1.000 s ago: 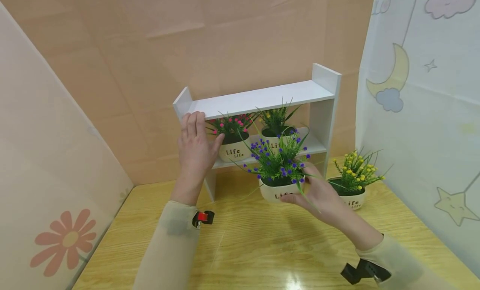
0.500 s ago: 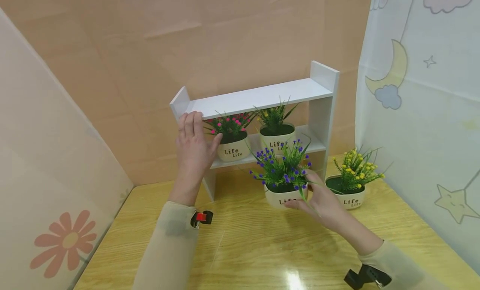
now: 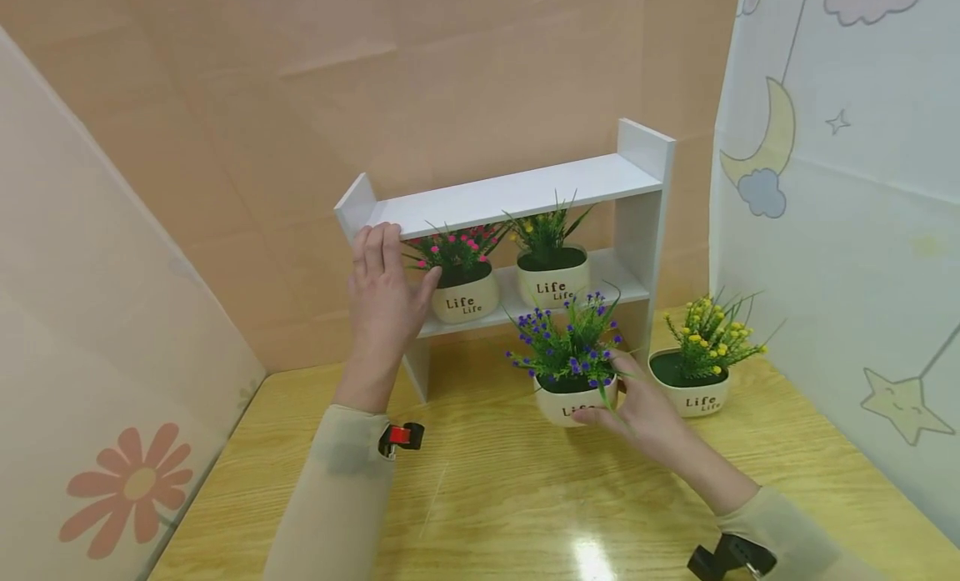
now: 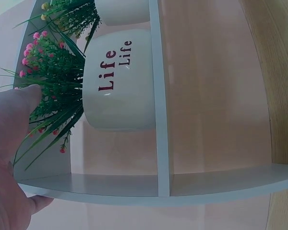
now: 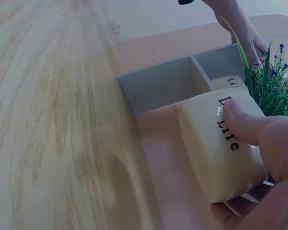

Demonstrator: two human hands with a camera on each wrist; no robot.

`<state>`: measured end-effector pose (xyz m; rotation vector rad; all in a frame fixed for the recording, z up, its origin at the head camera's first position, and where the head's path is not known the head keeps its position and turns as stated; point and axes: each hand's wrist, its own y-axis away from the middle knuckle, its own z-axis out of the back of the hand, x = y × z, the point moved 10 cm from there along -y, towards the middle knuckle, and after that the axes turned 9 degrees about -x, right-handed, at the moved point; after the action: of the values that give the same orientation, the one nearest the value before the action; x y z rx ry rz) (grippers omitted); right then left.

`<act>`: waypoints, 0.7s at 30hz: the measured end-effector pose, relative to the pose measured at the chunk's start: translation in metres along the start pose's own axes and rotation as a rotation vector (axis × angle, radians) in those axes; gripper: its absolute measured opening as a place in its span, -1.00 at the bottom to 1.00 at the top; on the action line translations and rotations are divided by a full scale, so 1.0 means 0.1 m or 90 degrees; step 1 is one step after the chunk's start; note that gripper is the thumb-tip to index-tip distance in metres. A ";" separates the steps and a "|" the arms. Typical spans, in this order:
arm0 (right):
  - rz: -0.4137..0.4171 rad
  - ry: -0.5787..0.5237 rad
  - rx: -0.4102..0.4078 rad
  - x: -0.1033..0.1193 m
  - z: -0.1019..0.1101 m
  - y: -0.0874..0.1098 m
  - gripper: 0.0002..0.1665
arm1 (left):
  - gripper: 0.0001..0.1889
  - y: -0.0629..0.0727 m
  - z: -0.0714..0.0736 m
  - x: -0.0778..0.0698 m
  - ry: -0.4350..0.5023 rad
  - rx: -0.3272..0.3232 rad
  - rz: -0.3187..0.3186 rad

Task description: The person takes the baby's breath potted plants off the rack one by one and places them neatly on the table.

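My left hand (image 3: 384,302) grips the upper left corner of a white two-tier shelf (image 3: 517,187), fingers over the top board and thumb below. My right hand (image 3: 654,414) holds a potted plant with purple flowers (image 3: 557,402) by its cream pot, thumb across the "Life" lettering in the right wrist view and fingers behind. That pot (image 5: 216,153) hangs upright in front of the shelf's lower opening, apart from the table. On the middle board stand a potted plant with pink flowers (image 3: 465,302) and, right of it, another with small yellow flowers (image 3: 553,282).
A potted plant with yellow flowers (image 3: 697,398) stands on the wooden table (image 3: 480,498) right of the shelf, close behind my right hand. Patterned cloth walls (image 3: 847,256) enclose the table left and right, with a tan backdrop (image 3: 480,81) behind the shelf.
My right hand has lowered the purple-flowered plant and brought it slightly right, uncovering more of the pot behind it. My left hand keeps its grip on the shelf corner.
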<state>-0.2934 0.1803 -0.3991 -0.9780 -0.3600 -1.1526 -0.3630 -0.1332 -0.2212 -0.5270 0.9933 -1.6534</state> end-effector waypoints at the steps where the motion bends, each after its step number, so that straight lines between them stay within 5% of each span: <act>1: -0.007 0.001 0.004 -0.02 -0.01 0.00 0.19 | -0.11 0.00 0.00 0.00 0.000 -0.001 -0.001; 21: -0.034 -0.007 0.026 -0.33 -0.15 0.02 0.20 | -0.10 0.01 -0.03 0.03 0.007 0.009 0.015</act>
<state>-0.3088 0.1880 -0.4310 -0.9444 -0.4187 -1.1838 -0.3652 -0.1349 -0.2242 -0.4959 0.9905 -1.6431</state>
